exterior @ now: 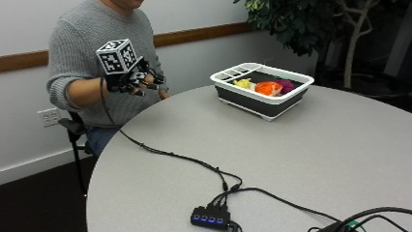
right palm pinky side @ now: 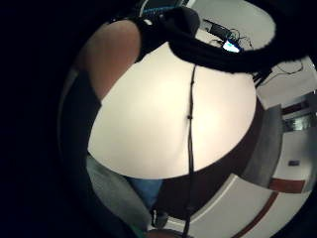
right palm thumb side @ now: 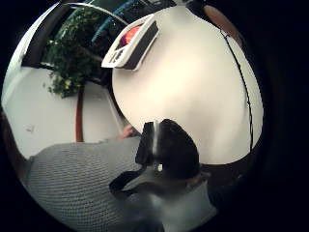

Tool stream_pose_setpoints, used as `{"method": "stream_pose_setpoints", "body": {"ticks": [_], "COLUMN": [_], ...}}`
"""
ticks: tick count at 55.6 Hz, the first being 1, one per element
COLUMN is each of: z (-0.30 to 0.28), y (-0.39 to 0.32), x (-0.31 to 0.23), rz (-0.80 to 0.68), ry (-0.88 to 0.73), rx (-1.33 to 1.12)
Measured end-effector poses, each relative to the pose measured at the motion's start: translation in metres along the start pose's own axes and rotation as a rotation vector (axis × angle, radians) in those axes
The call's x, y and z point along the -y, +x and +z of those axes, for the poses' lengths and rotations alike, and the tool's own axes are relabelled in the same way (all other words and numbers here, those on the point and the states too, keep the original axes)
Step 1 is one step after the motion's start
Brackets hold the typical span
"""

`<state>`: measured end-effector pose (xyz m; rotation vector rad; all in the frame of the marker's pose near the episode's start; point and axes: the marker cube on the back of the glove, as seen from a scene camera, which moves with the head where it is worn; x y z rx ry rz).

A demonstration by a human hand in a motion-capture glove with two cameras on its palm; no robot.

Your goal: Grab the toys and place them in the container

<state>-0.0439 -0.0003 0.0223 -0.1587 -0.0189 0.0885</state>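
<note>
The gloved right hand is held raised in front of the person's chest, above the near edge of the desk and well apart from everything on it; nothing is gripped or touched by it; its fingers are seen loosely curled and relaxed in the outside view, neither spread wide nor pinched together. In the thumb side palm view only bare desk is seen below the palm, with the container far across it.

The toys are seen lying inside the container: a yellow one, an orange one and a purple one, close together against the dark interior; the container, white-rimmed with dark walls, stands on the far part of the desk, near its edge. No toy is visible on the desk surface itself, so the task is judged to be complete or very nearly so.

Little risk is left from here. A toy hidden from these views might be overlooked; this cannot be ruled out from the pictures. If the hand were lowered carelessly, the cable trailing from it across the desk could be dragged; the small hub at the near edge might be pulled along by it.
</note>
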Motion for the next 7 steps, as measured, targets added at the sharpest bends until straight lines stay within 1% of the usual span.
{"method": "stream_pose_setpoints", "body": {"ticks": [7], "z": [0.0024], "y": [0.0003], "x": [0.0021], "rz": [-0.011], "ry": [-0.010], "rx": [0.015]}}
